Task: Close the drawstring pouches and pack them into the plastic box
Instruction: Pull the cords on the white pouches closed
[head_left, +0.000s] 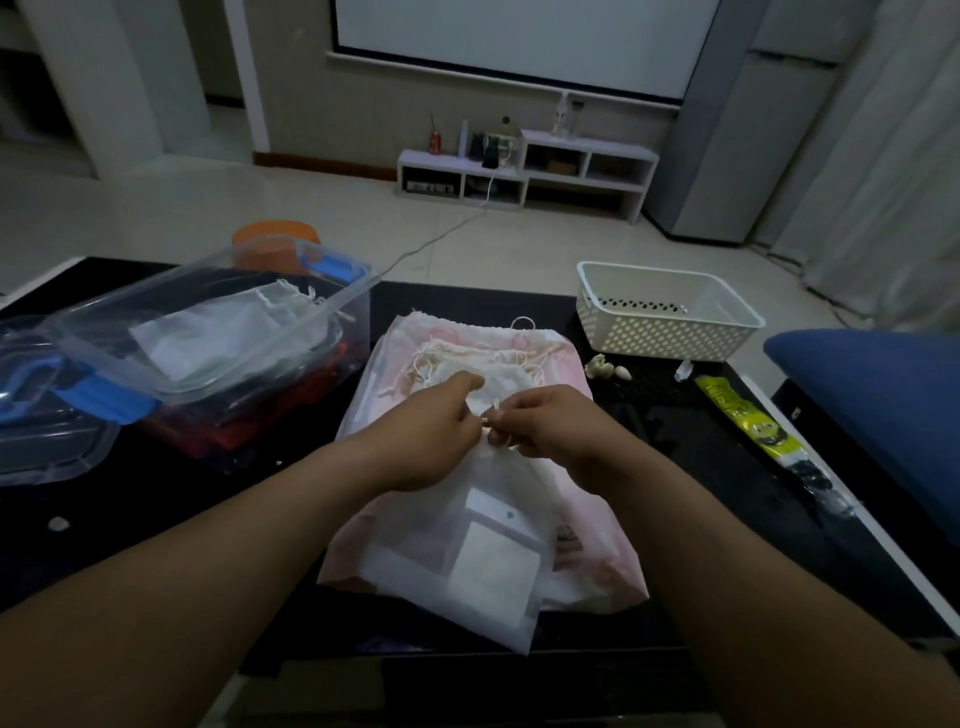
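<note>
My forearms are bare along all their visible length, broad at the near edge and narrowing toward the wrists. My left grip (434, 434) and my right grip (553, 434) are bare hands, skin showing on backs and fingers.

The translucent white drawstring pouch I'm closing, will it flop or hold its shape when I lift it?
Probably floppy: the translucent white drawstring pouch is thin fabric lying limp on a pink pouch. Likely light; only flat white cards show through it.
</note>
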